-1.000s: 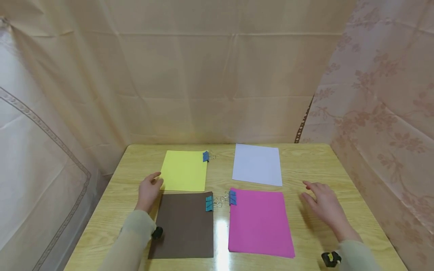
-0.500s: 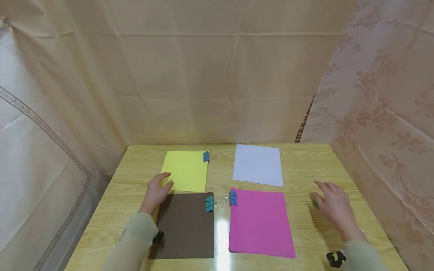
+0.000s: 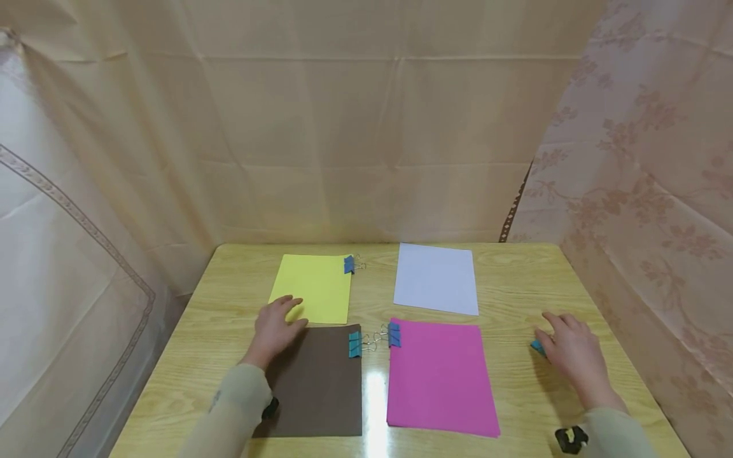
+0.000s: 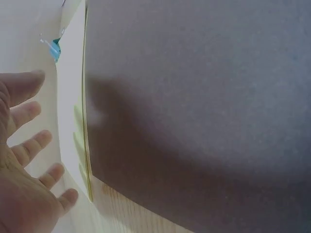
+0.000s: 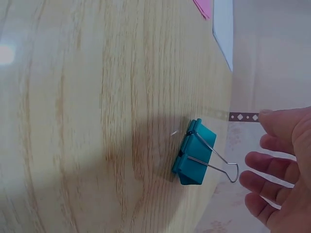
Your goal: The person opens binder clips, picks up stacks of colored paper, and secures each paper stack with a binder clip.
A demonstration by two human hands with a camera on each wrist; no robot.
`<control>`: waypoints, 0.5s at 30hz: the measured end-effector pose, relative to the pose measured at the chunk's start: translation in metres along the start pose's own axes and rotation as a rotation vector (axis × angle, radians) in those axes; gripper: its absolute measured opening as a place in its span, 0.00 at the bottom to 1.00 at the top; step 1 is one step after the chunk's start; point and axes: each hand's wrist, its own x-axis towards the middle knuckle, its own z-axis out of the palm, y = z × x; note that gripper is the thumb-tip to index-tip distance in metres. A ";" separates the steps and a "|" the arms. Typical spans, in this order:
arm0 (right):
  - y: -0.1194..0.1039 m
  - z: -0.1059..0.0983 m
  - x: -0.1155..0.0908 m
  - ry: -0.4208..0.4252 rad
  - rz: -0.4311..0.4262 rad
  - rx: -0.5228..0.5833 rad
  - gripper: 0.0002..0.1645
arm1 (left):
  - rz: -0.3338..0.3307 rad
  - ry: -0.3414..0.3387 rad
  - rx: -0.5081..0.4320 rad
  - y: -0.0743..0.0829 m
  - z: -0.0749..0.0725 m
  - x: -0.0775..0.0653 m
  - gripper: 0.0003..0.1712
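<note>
My right hand (image 3: 572, 353) hovers above the table's right side, fingers loosely bent, beside a teal binder clip (image 3: 538, 347). In the right wrist view the clip (image 5: 195, 153) lies on the wood, its wire handles pointing toward my fingertips (image 5: 252, 179), which hold nothing. Over the corner where the yellow paper (image 3: 315, 286) meets the dark brown paper (image 3: 326, 388), my left hand (image 3: 275, 331) hangs with fingers spread. The left wrist view shows that palm and fingers holding nothing, with the brown sheet (image 4: 204, 87) close by.
A blue binder clip (image 3: 349, 264) grips the yellow stack, a teal one (image 3: 355, 344) the brown, another blue one (image 3: 394, 334) the magenta stack (image 3: 441, 381). White paper (image 3: 435, 280) lies at the back, showing no clip. Curtains (image 3: 366, 127) hang behind the wooden table (image 3: 515, 273).
My left hand has moved right, from the yellow paper's left edge to over its near corner. My right hand has shifted right and slightly nearer, bringing the loose teal clip into sight.
</note>
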 end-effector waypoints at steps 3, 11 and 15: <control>0.002 0.000 -0.001 0.000 0.009 0.010 0.26 | -0.025 -0.042 0.060 0.002 0.003 -0.001 0.32; 0.010 -0.002 -0.003 -0.047 0.036 0.032 0.27 | -0.068 -0.106 0.116 0.005 0.009 -0.006 0.37; 0.013 -0.003 -0.004 -0.080 0.062 0.040 0.28 | -0.074 -0.128 0.130 0.005 0.010 -0.008 0.38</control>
